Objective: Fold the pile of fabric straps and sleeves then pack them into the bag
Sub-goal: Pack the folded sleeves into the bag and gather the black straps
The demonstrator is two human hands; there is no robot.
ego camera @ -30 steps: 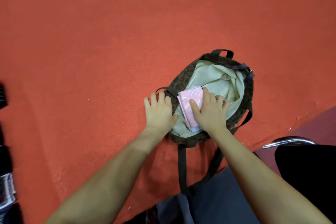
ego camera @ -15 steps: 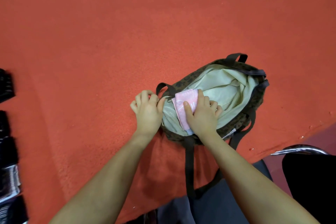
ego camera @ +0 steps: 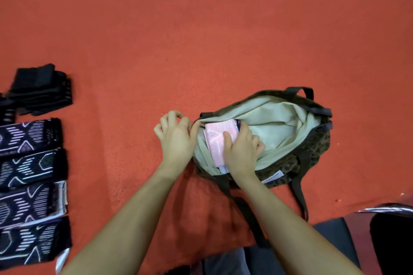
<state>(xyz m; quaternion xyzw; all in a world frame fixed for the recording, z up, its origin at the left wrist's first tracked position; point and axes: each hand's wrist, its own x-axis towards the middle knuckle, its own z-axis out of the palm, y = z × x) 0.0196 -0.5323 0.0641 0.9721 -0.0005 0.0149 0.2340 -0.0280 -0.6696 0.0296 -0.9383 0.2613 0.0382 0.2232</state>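
One pink sleeve (ego camera: 218, 138) lies inside bag (ego camera: 312, 140), at its left end | right hand (ego camera: 242, 152) grips it, fingers curled | left hand (ego camera: 176, 134) pinches bag rim — hold mouth wide, press flat, keep fold intact | folded stacks (ego camera: 31, 176) wait far left

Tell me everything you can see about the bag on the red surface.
The bag is a soft tote of dark olive patterned fabric with a pale cream lining, dark strap handles and a small white label. It lies on the red carpet with its mouth open. The left hand grips its rim; the right hand presses a folded pink fabric piece inside.
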